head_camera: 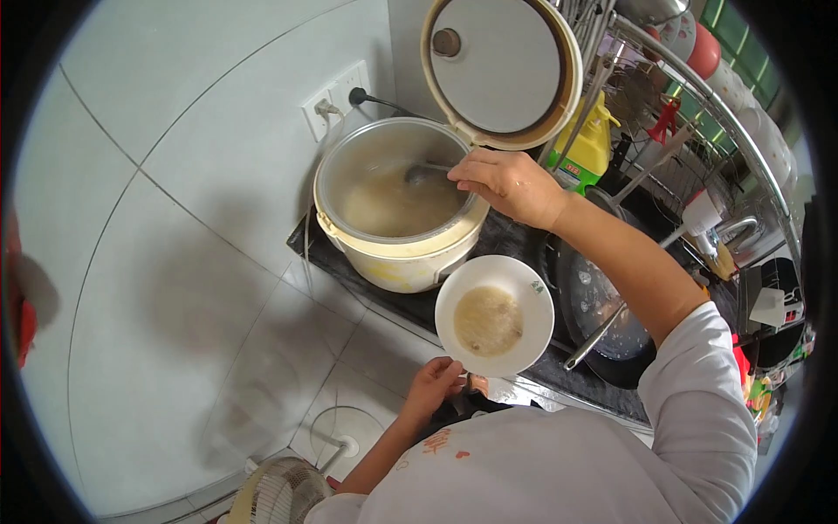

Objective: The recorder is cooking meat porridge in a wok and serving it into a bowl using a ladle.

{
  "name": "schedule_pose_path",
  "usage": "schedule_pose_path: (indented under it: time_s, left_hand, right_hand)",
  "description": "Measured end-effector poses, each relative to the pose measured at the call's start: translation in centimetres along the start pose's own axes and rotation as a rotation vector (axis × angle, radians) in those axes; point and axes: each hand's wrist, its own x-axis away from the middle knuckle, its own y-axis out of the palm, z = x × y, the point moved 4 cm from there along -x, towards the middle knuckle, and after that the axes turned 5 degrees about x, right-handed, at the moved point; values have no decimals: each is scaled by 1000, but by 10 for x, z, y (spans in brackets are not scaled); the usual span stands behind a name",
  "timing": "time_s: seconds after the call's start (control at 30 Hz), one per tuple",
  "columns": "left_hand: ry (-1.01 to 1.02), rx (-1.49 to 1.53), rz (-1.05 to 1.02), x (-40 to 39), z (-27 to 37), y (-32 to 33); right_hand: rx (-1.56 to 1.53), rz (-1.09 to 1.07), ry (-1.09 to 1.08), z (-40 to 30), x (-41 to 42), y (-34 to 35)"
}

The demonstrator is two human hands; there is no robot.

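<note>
My right hand (507, 183) grips the handle of a ladle (420, 173), whose dark bowl dips into the rice cooker (399, 262). Cloudy, pale liquid food (393, 203) fills the lower part of the cooker's inner pot, and a steamy haze blurs it. The cooker's round lid (501, 62) stands raised behind my hand. In my left hand (435, 386) is the rim of a white bowl (537, 327), held close to the cooker's front. A shallow pool of similar pale liquid (488, 321) with a few small bits lies in the bowl.
Right of the bowl is a dark wok (602, 288) with a metal-handled utensil (596, 337) across its edge. Behind it stand a yellow detergent bottle (592, 141) and a metal dish rack (720, 105). Plugs sit in the wall sockets (335, 98). A fan (278, 491) stands at lower left.
</note>
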Motion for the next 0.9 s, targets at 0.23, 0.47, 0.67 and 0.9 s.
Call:
schedule_pose_path:
  time_s: [0.23,0.47,0.67,0.9]
  left_hand:
    - [-1,51,-2,3,4,1]
    - [0,-34,-28,1,9,-3]
    - [17,-15,-15,0,8,-2]
    - [10,-27,-23,1,10,-4]
  right_hand:
    - [-174,-58,392,19,-15,-13]
    - [-580,-50,813,32,-2,9]
    - [-983,195,1106,23,16,50]
    - [-1132,388,1207,30,23,49]
